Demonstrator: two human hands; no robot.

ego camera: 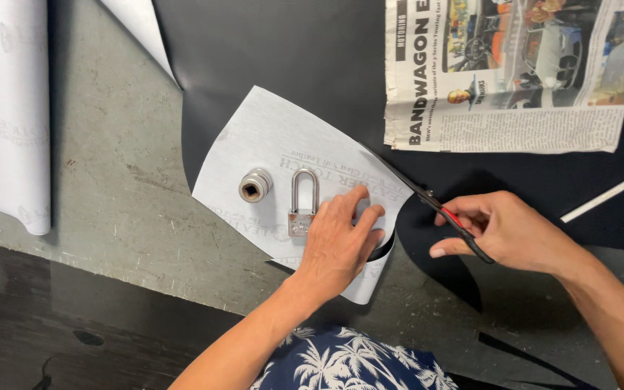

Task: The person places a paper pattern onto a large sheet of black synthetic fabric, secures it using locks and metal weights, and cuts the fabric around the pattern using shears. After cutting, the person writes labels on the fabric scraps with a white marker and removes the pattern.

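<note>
**Cutting Station: Hand and Material Positions**

We press our left hand [341, 242] flat on a pale grey sheet piece [283, 155], fingers spread and extended and palm down, so the hand is open and grips nothing. The sheet piece lies under this hand and reaches away from it to the upper left, printed side up, with its lower corner showing beneath the wrist.

We close our right hand [500, 231] around the handles of the scissors [435, 206]. The handles are black with a red inner part. The blades point from this hand toward the left hand, along the right edge of the sheet piece. We cannot tell how far apart the blades stand.

Just beyond the left hand's fingertips, two weights sit on the sheet piece: a silver padlock [302, 206], touching or nearly touching the index finger, and a metal socket [255, 185] farther to the left, apart from the padlock.

Black sheet material [312, 58] lies beneath both hands and continues ahead of them. A folded newspaper [514, 72] rests on it, well ahead of the right hand. A white rod [608, 193] lies to the right of the right hand. A white roll [5, 115] lies far to the left of the left hand on the grey work surface [110, 195].
</note>
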